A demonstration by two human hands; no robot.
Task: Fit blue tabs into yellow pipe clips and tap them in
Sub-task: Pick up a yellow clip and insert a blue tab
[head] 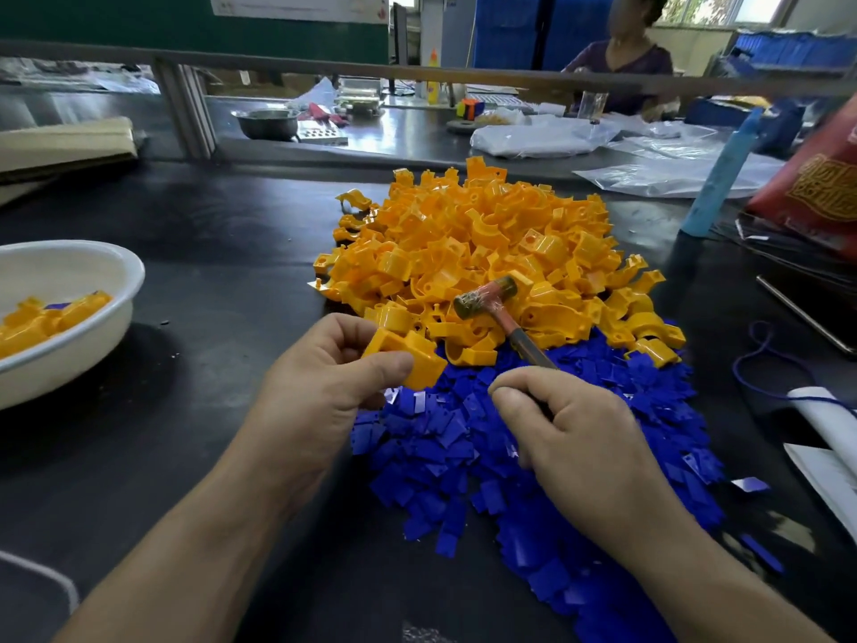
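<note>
Left hand [320, 387] pinches 1 yellow pipe clip [406, 359] between thumb and fingers, lifted just above the near-left edge of the blue tabs pile [533, 457]. Can't tell if a tab is already seated in that clip.

Right hand [570, 438] is closed around the handle of a small hammer [491, 301]; the head points far-left and hovers over the near edge of the yellow clips heap [487, 252]. Hammer head and upper handle look wrapped in clear tape. Fingertips of this hand sit over the blue tabs; whether they also hold a tab can't be told.

Yellow heap sits center, far side of the dark table [208, 252]; the blue pile lies directly near side of it, touching, spreading toward the right.

White bowl [69, 317] at the left edge, well apart from the piles, contains yellow clips with blue bits visible in them.

Far right: light blue tube [723, 174] standing tilted, red bag [825, 178], clear plastic sheets [649, 164]. Blue cord [760, 359] loops on the table right of the piles.

Another person [621, 71] sits at the far bench behind a metal rail [417, 69].
</note>
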